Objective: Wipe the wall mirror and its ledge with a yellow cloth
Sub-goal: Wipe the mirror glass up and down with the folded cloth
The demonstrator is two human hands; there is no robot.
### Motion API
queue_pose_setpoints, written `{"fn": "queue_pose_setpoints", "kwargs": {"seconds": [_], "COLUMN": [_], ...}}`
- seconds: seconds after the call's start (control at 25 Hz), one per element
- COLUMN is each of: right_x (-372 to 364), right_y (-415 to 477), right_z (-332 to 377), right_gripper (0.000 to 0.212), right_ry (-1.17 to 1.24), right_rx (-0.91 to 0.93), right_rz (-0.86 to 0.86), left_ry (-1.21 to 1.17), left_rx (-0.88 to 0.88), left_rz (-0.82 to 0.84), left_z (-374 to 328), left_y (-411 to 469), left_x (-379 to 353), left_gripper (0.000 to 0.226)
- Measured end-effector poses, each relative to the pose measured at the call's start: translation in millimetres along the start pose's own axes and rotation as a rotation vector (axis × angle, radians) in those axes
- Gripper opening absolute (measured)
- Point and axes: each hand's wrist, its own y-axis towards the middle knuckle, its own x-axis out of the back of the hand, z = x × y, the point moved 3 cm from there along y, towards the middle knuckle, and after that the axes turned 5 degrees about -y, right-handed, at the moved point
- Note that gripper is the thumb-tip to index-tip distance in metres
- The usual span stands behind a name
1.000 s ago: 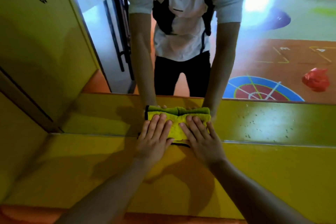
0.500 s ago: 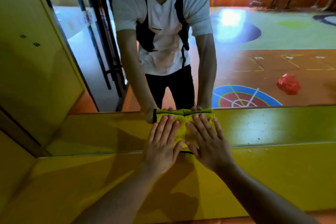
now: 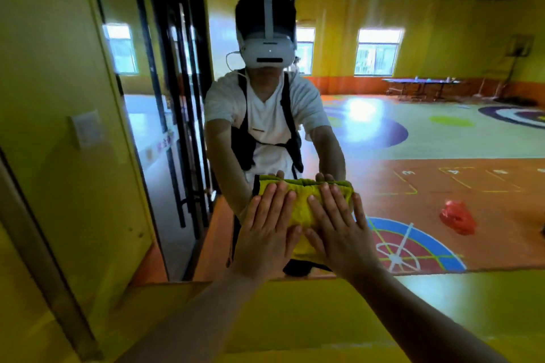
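The straight, spread fingers (image 3: 277, 200) of my left hand (image 3: 265, 239) lie flat on the glass of the big wall mirror (image 3: 427, 141), with a folded yellow microfibre cloth (image 3: 300, 209) trapped under them. The fingers of my right hand (image 3: 339, 236) lie the same way, straight and pressing, curled round nothing.

Both palms face the glass and the 2 thumbs nearly meet at the middle of the cloth. Both forearms rise from the bottom corners and converge on it. The cloth is a wide, bunched pad with a black-trimmed left edge. Its upper part shows beyond my fingertips and its lower edge peeks out between my wrists.

The cloth sits on the glass above the glossy yellow ledge (image 3: 309, 356), not touching it. To the left a yellow wall (image 3: 59, 97) meets the mirror. The glass reflects a person in a white headset (image 3: 267, 50), an orange floor with a painted blue-and-red target (image 3: 413, 244), a crumpled red bag (image 3: 457, 216) and 2 bright windows (image 3: 377, 51).
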Motion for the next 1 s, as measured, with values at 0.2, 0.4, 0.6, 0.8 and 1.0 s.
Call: {"fn": "queue_pose_setpoints", "kwargs": {"seconds": [0.2,0.4,0.6,0.8,1.0], "right_x": [44.9,100.0,141.3,177.9,223.7], "right_y": [115.7,232.3,323.0,414.6,511.3], "right_z": [-52.3,-98.2,-137.6,-176.5,-212.0], "right_gripper": [0.063,0.065,0.066,0.067,0.069], "right_ry": [-0.065,-0.144,-0.218,-0.243,-0.252], "right_rx": [0.033,0.034,0.039,0.032,0.02], "right_rz": [-0.102,-0.237,-0.321,-0.322,-0.309], "left_ry": [0.031,0.08,0.13,0.142,0.153], "left_rx": [0.011,0.004,0.016,0.011,-0.004], "left_rz": [-0.12,-0.232,-0.255,-0.313,-0.367], "left_z": [16.5,39.0,58.2,78.2,101.8], "left_y": [118.0,232.0,322.2,416.1,511.6], "left_x": [59.7,123.2,163.4,210.0,261.4], "left_gripper": [0.07,0.069,0.069,0.068,0.069]}}
